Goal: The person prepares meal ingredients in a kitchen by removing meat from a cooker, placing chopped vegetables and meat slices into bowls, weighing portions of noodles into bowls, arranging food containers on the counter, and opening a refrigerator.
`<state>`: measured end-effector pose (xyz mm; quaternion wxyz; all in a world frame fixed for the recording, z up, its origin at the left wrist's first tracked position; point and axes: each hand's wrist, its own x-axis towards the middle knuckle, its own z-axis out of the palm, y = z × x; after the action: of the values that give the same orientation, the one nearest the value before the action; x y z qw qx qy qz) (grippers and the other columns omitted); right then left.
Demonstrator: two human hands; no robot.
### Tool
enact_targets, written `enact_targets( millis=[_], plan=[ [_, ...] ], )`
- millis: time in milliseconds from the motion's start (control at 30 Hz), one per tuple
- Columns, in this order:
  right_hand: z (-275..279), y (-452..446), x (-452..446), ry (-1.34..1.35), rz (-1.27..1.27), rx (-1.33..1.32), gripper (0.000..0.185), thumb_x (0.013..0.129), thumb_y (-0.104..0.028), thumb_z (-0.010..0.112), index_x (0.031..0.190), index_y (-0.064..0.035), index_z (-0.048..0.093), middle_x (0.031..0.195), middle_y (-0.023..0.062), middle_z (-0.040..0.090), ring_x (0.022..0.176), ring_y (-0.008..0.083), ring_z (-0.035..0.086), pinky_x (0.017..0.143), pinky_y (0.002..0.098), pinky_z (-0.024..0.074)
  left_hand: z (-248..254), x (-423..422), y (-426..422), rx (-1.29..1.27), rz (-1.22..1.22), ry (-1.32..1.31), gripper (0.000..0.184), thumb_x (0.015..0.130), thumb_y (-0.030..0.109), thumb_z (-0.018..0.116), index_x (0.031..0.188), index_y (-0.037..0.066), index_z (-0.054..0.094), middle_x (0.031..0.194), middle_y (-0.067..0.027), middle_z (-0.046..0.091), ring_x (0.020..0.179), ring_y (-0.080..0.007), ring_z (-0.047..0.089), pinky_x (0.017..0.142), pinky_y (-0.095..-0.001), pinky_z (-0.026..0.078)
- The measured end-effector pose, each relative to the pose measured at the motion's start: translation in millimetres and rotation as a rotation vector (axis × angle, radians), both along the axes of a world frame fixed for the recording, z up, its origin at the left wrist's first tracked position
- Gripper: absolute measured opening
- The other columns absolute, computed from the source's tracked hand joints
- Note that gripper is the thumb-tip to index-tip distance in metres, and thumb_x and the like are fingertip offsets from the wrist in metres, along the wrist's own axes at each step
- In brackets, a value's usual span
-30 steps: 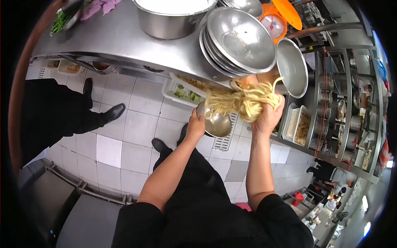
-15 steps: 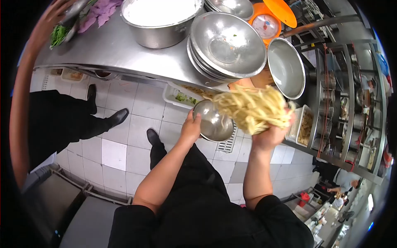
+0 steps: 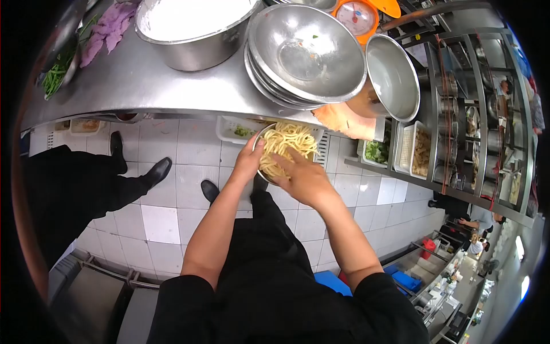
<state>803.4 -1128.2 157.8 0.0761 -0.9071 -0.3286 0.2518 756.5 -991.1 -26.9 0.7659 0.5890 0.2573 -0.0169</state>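
Observation:
My left hand [image 3: 248, 162] grips the rim of a small metal bowl [image 3: 313, 156], thumb over the edge. Thick pale yellow noodles [image 3: 291, 139] fill it to about the rim. My right hand [image 3: 302, 178] lies over the near side of the noodles with its fingers apart, touching them and holding none that I can see. The bowl is held above the floor, just in front of the steel counter's edge. Its near side is partly hidden by my right hand.
On the steel counter [image 3: 109, 94] stand a large pot [image 3: 195, 54] of white contents, stacked metal bowls [image 3: 306, 54] and an orange scale [image 3: 356, 17]. A deep metal bowl [image 3: 394, 77] sits at right, beside a rack [image 3: 444, 114]. Another person [image 3: 74, 195] stands at left.
The noodles that my right hand held up at the right are now in the bowl. My right hand has moved left and its fingers have spread. The left hand still holds the bowl.

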Motion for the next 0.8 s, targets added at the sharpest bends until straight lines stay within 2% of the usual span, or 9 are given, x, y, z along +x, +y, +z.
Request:
enact_targets(
  millis=[133, 200, 233, 367, 500, 600, 667, 767, 800],
  plan=[
    [-61.6, -74.5, 40.0, 0.196, -0.61, 0.399, 0.06, 0.091, -0.051, 0.057, 0.133, -0.0087, 0.054, 0.136, 0.0192, 0.053, 0.111, 0.0286, 0.062, 0.095, 0.0436, 0.0478, 35.1, -2.7, 27.6, -0.083, -0.023, 0.022, 0.052, 0.1, 0.036, 0.049, 0.141, 0.005, 0.045, 0.129, -0.013, 0.058, 0.116, -0.0183, 0.055, 0.099, -0.0313, 0.042],
    [-105.9, -89.6, 63.0, 1.05, -1.084, 0.635, 0.069, 0.094, -0.061, 0.047, 0.137, -0.007, 0.049, 0.142, 0.0176, 0.047, 0.123, 0.0286, 0.054, 0.098, 0.0449, 0.046, 48.4, -6.8, 42.4, -0.132, -0.045, 0.021, 0.052, 0.1, 0.036, 0.05, 0.142, 0.005, 0.044, 0.13, -0.0122, 0.058, 0.116, -0.0176, 0.054, 0.1, -0.0309, 0.041],
    [-118.1, -62.6, 51.8, 1.43, -1.054, 1.06, 0.079, 0.093, -0.065, 0.044, 0.137, 0.0001, 0.045, 0.14, 0.0169, 0.049, 0.12, 0.0299, 0.055, 0.096, 0.0434, 0.0485, 57.1, -9.0, 47.9, -0.195, -0.084, 0.021, 0.052, 0.1, 0.035, 0.05, 0.142, 0.004, 0.044, 0.13, -0.0114, 0.057, 0.116, -0.017, 0.054, 0.1, -0.0304, 0.041],
    [-221.6, -5.8, 89.0, 1.229, -1.116, 1.398, 0.078, 0.091, -0.064, 0.049, 0.138, -0.0016, 0.043, 0.137, 0.0176, 0.05, 0.117, 0.0327, 0.055, 0.098, 0.045, 0.0467, 72.8, -16.1, 67.6, -0.196, -0.182, 0.05, 0.05, 0.1, 0.031, 0.052, 0.14, 0.002, 0.046, 0.127, -0.0098, 0.058, 0.115, -0.015, 0.054, 0.099, -0.0287, 0.042],
    [-238.2, 16.6, 165.4, 0.972, -1.184, 1.456, 0.075, 0.091, -0.062, 0.049, 0.136, -0.0017, 0.045, 0.135, 0.0175, 0.052, 0.115, 0.0324, 0.056, 0.097, 0.0448, 0.0472, 48.1, 0.7, 90.8, -0.094, -0.149, 0.143, 0.049, 0.099, 0.032, 0.053, 0.138, 0.001, 0.048, 0.128, -0.0108, 0.057, 0.116, -0.0169, 0.053, 0.099, -0.0295, 0.041],
    [-225.1, 6.8, 213.8, 0.764, -1.206, 1.442, 0.073, 0.091, -0.061, 0.05, 0.135, -0.0018, 0.046, 0.133, 0.0174, 0.053, 0.113, 0.0321, 0.057, 0.095, 0.0447, 0.0476, 18.6, 49.8, 103.0, 0.205, 0.023, 0.047, 0.049, 0.098, 0.032, 0.051, 0.135, 0.001, 0.049, 0.136, -0.0164, 0.052, 0.125, -0.0256, 0.048, 0.102, -0.0347, 0.039],
    [-219.0, -10.2, 221.8, 0.678, -1.211, 1.41, 0.072, 0.091, -0.06, 0.05, 0.134, -0.0019, 0.046, 0.132, 0.0173, 0.053, 0.112, 0.0319, 0.057, 0.095, 0.0446, 0.0479, 20.2, 87.0, 120.1, 0.966, -0.406, 0.247, 0.047, 0.098, 0.032, 0.048, 0.135, 0.003, 0.049, 0.139, -0.016, 0.05, 0.128, -0.0294, 0.047, 0.105, -0.0362, 0.037],
    [-225.3, -8.6, 215.3, 0.62, -1.207, 1.376, 0.07, 0.091, -0.058, 0.05, 0.133, -0.0019, 0.047, 0.13, 0.0172, 0.054, 0.111, 0.0317, 0.058, 0.093, 0.0445, 0.0482, -147.0, 124.4, 151.7, 1.257, -0.292, 0.324, 0.048, 0.097, 0.034, 0.047, 0.136, 0.007, 0.049, 0.142, -0.0154, 0.047, 0.131, -0.031, 0.042, 0.109, -0.0376, 0.035],
    [-230.0, -4.1, 212.6, 0.61, -1.2, 1.366, 0.07, 0.091, -0.058, 0.05, 0.132, -0.002, 0.047, 0.129, 0.0172, 0.054, 0.11, 0.0316, 0.058, 0.093, 0.0445, 0.0483, -135.5, 128.0, 147.4, 1.312, -0.283, 0.335, 0.049, 0.097, 0.035, 0.048, 0.137, 0.007, 0.048, 0.143, -0.0157, 0.046, 0.132, -0.0312, 0.042, 0.109, -0.0383, 0.034]
  ],
)
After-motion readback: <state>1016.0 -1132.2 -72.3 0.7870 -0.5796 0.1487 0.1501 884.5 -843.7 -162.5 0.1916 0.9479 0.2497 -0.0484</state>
